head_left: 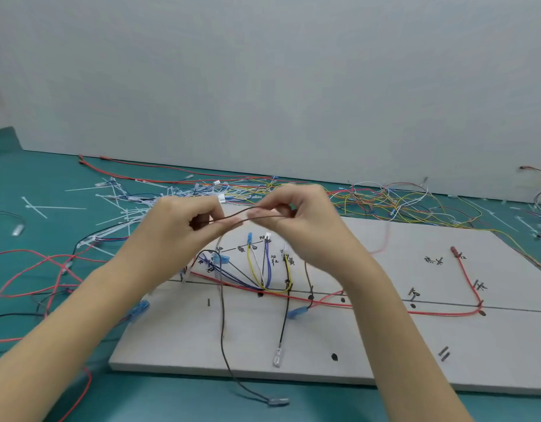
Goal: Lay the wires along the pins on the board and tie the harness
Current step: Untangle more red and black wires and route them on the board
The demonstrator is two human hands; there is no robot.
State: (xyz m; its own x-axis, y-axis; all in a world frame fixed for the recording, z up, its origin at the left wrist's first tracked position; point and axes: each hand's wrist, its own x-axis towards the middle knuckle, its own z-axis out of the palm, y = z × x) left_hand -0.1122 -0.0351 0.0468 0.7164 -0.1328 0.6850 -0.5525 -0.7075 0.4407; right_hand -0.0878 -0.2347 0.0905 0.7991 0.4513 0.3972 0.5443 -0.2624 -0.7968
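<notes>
Both hands, left (pixel 183 226) and right (pixel 296 214), pinch a thin dark wire (pixel 232 220) above the flat grey board (pixel 385 345) strung with glossy coloured wires.

The board (pixel 385 345) was seen as a pale grey, matt, smooth panel, marked with black ink lines and characters. The table (pixel 34 184) was covered by a teal mat of dull, slightly sheened finish. The wires (pixel 293 301) on the board were sheathed in smooth plastic insulation, faintly glossy, and some were ended in clear or blue plastic sleeves. The cable ties (pixel 126 208), scattered at ten o'clock of the board, looked like thin translucent white plastic. The wall (pixel 263 71) behind was matt grey.
</notes>
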